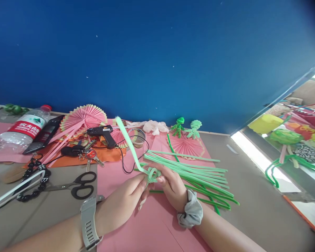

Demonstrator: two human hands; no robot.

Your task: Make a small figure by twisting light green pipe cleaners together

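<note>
Between my two hands is a light green pipe cleaner [129,145], coiled into a small looped knot at its lower end. Its long free end slants up and to the left. My left hand [124,201] pinches the knot from the left, thumb against the loops. From the right, my right hand [172,185] grips the same knot with thumb and fingers. Under and beyond my right hand lie several loose green pipe cleaners [199,171], light and dark. Two small green pipe-cleaner figures, one dark [179,126] and one light [195,128], stand at the back by the blue panel.
Pink paper [147,227] covers the table under my hands. Black scissors [81,185], keys [90,155], a glue gun [103,134], a tape roll [137,135] and pink paper fans [82,119] lie left and behind. A plastic bottle [26,127] lies far left. A blue panel [157,63] closes the back.
</note>
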